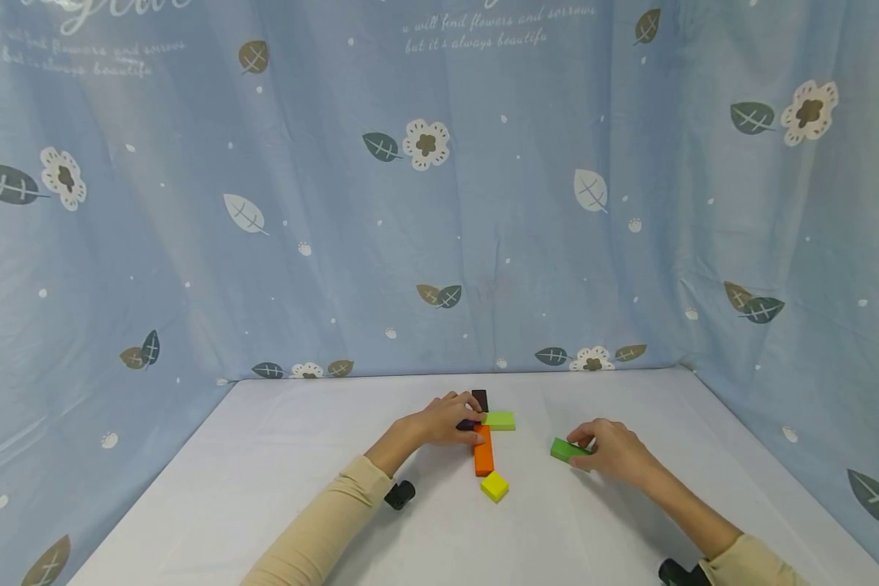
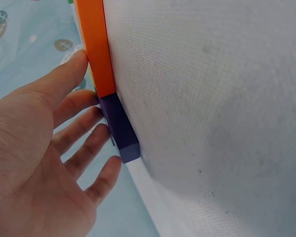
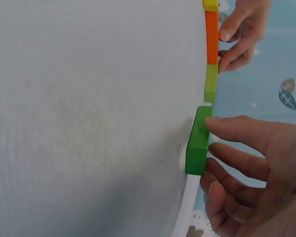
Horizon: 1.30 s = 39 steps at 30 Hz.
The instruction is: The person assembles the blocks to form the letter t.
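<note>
My left hand (image 1: 447,419) reaches over a group of wooden blocks. In the left wrist view its thumb lies against the orange block (image 2: 96,44) and its loosely spread fingers touch the dark purple block (image 2: 119,121). A light green block (image 1: 500,421) lies beside the fingertips, with a black block (image 1: 479,400) just behind. My right hand (image 1: 615,450) pinches a green block (image 1: 567,450) between thumb and fingers, to the right of the group. The right wrist view shows this green block (image 3: 198,140) tilted, close to the table.
A yellow block (image 1: 494,487) lies near the front end of the orange one. White cloth covers the table (image 1: 264,488). A blue patterned curtain (image 1: 439,228) hangs behind and along both sides. Black wrist cameras (image 1: 400,494) sit at the sleeves.
</note>
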{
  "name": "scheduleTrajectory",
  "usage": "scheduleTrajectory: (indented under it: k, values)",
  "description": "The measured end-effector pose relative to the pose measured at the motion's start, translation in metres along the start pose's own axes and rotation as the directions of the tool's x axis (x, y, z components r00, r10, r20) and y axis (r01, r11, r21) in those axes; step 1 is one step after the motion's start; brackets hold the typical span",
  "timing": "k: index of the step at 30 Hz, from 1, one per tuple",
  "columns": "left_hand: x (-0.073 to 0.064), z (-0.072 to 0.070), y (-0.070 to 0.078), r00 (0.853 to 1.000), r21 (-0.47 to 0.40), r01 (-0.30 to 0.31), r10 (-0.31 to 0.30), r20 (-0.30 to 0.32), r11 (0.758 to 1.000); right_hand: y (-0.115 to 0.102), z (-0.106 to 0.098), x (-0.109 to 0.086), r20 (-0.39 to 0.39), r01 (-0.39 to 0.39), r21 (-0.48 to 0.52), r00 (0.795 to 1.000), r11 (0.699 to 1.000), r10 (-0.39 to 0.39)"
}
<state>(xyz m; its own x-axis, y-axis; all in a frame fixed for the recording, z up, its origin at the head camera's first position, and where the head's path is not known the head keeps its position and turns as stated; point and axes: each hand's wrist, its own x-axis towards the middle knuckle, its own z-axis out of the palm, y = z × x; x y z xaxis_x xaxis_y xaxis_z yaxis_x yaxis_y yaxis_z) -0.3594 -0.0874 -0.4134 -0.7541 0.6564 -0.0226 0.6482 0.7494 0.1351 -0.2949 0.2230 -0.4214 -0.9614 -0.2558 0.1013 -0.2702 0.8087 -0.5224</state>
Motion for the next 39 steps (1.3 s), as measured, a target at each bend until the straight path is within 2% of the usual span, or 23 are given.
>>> scheduleTrajectory:
  k: [32,39]
  values:
    - [0.0007,0.0027,-0.0019,1.000,-0.016,0.012,-0.012,0.003,1.000,-0.0021,-0.0003,0.0002,0.022,-0.001,0.031,1.000,1.000,0.000]
    - [0.0014,0.0032,-0.0018,1.000,0.001,-0.002,0.002,-0.007,1.000,-0.0002,-0.0006,0.0006,0.027,0.024,0.037,0.999,0.999,-0.025]
